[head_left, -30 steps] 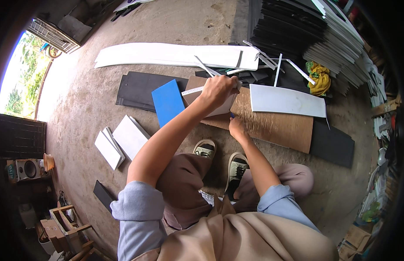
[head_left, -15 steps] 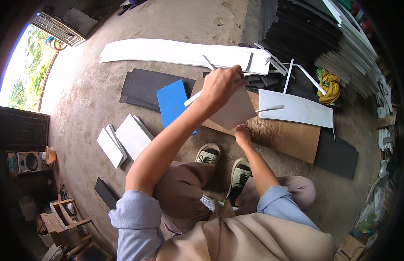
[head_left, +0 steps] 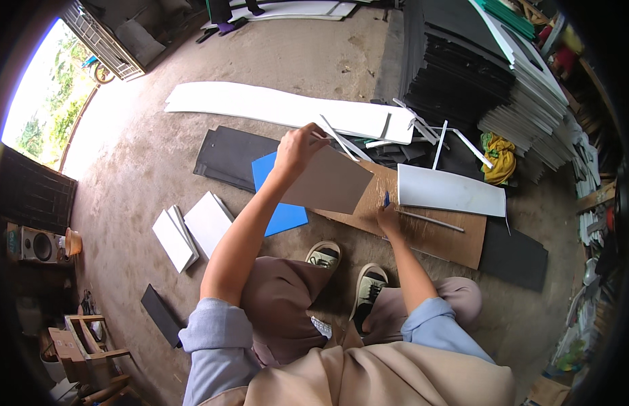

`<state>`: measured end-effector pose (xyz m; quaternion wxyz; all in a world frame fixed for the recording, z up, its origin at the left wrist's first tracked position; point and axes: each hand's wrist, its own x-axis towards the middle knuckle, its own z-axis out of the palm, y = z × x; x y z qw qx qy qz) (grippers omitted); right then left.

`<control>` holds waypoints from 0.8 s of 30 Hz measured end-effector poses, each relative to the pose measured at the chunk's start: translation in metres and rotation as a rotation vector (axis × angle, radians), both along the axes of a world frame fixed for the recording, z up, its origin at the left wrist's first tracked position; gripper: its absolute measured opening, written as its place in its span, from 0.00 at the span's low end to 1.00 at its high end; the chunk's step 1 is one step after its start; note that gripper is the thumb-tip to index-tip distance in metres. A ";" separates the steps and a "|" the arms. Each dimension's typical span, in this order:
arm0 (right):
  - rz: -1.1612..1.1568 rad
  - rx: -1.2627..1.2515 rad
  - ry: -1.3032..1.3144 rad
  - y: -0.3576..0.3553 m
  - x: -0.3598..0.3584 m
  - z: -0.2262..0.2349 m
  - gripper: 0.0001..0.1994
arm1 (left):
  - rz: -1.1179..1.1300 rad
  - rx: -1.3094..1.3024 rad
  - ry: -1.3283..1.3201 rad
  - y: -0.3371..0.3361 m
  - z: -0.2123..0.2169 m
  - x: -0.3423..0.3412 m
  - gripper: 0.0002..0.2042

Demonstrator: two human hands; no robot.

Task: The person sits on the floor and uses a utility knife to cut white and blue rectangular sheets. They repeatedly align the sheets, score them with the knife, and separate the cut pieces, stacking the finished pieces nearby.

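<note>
My left hand (head_left: 299, 152) is closed on the upper left edge of a flat greyish-beige rectangular sheet (head_left: 333, 181), held tilted above the brown board. The sheet covers part of a blue sheet (head_left: 287, 218) on the floor. In my right hand (head_left: 389, 220), just right of the sheet's lower corner, is a slim blue utility knife (head_left: 387, 198), mostly hidden by the fingers. Under both hands lies the brown board (head_left: 457, 243). A thin pale strip (head_left: 433, 220) rests on it beside my right hand. Another white strip (head_left: 338, 139) slants just beyond the held sheet.
A white panel (head_left: 453, 189) lies across the board's right part. Beyond are a long white sheet (head_left: 260, 101), dark sheets (head_left: 233, 155) and a yellow cloth (head_left: 497, 159). Tall stacked sheets (head_left: 463, 74) stand far right. White pieces (head_left: 209, 223) and a black block (head_left: 162, 314) lie left.
My left hand has moved left with the sheet, which now shows more of its face. My right hand is now farther from the sheet, and a strip lies on the board. The view has tilted upward.
</note>
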<state>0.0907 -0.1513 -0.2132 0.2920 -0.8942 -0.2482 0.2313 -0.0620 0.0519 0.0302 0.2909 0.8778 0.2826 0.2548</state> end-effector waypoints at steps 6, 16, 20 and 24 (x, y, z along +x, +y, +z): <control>0.055 -0.211 -0.033 0.012 0.031 -0.023 0.30 | 0.234 -0.198 -0.123 0.026 0.003 -0.057 0.11; 0.279 0.552 0.463 0.045 0.053 0.192 0.32 | 0.344 -0.666 -0.814 0.009 0.030 -0.116 0.14; 0.347 0.724 0.695 0.004 0.032 0.272 0.34 | 0.427 -0.997 -1.088 0.000 0.032 -0.086 0.15; 0.393 0.797 0.861 0.006 -0.002 0.282 0.26 | 0.265 -1.220 -1.028 -0.022 0.025 -0.059 0.22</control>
